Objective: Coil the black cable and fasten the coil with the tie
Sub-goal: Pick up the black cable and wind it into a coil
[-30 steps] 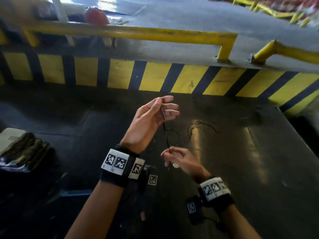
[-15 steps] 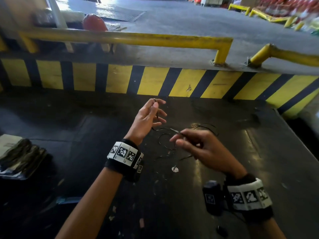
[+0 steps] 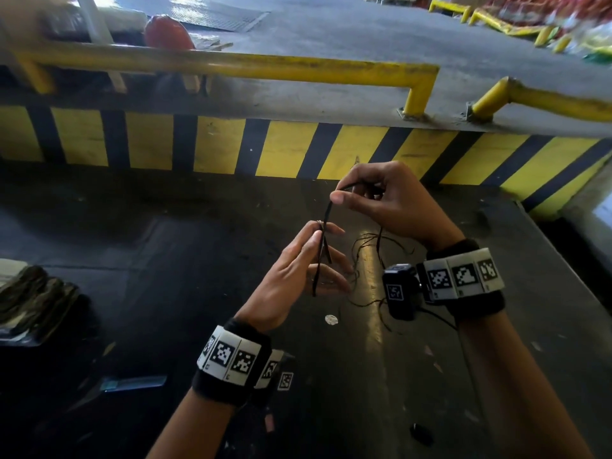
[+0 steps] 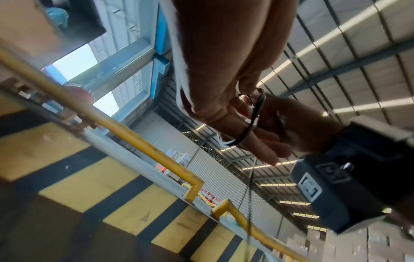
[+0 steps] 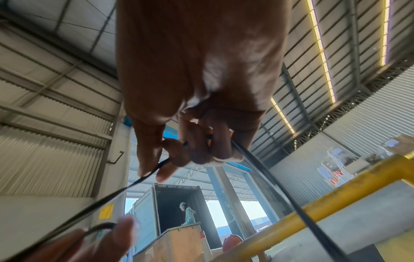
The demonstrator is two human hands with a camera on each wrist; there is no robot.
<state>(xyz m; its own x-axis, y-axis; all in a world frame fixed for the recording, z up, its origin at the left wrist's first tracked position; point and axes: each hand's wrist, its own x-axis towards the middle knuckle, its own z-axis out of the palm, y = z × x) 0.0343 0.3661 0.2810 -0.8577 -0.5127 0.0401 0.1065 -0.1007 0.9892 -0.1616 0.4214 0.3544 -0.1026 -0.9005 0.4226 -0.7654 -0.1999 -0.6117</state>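
Note:
A thin black cable (image 3: 326,210) runs between my two hands above a dark floor. My right hand (image 3: 341,193) is the higher one and pinches the cable at its fingertips, with the other fingers curled over more of it. My left hand (image 3: 323,226) sits just below and pinches the same strand between thumb and fingers; a short length hangs under it. Loose loops of cable (image 3: 381,246) lie on the floor under the right wrist. The left wrist view shows a curved bend of cable (image 4: 257,109) between the hands. The right wrist view shows two strands (image 5: 268,177) leaving the fist. I cannot make out a tie.
A yellow-and-black striped kerb (image 3: 291,150) and a yellow rail (image 3: 265,66) close off the far side. A stack of dark folded things (image 3: 33,299) lies at the left. A small white disc (image 3: 331,319) and a blue strip (image 3: 132,382) lie on the floor.
My right hand has come up from below the left hand to above it, drawing the cable up. My left hand has kept its pinch and now sits lower.

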